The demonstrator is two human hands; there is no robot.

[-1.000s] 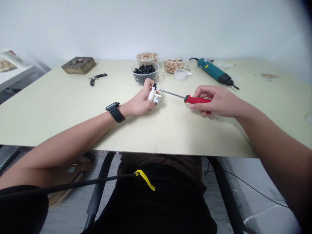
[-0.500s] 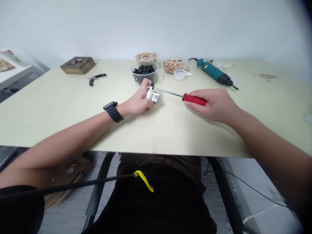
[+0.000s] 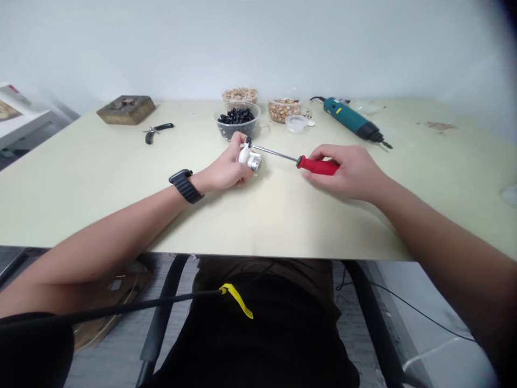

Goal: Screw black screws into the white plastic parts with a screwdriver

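My left hand (image 3: pixel 226 168) is closed around a small white plastic part with a silvery round end (image 3: pixel 251 160), which looks like a small motor in a housing. A small black piece (image 3: pixel 248 141) sits at the top of this white part, by my left fingertips. In my right hand (image 3: pixel 351 171) is a red-handled screwdriver (image 3: pixel 318 166), gripped between thumb and fingers. Its metal shaft points left, and its tip meets or nearly meets the black piece; exact contact is too small to tell. My left palm side and some fingers are hidden.
Behind my left hand stand a tub of black pieces (image 3: pixel 237 129) and two tubs of tan pieces (image 3: pixel 239 96) (image 3: pixel 284 111). A small clear lid (image 3: pixel 296 124) lies nearby. Black-handled pliers (image 3: pixel 158 130) and a wooden block (image 3: pixel 126 110) are left; a green rotary tool (image 3: pixel 351 119) lies right.
The view has shifted slightly. The screwdriver's handle sits a little differently in my right hand, with the fingers more bent over it. My left hand still holds the white part.
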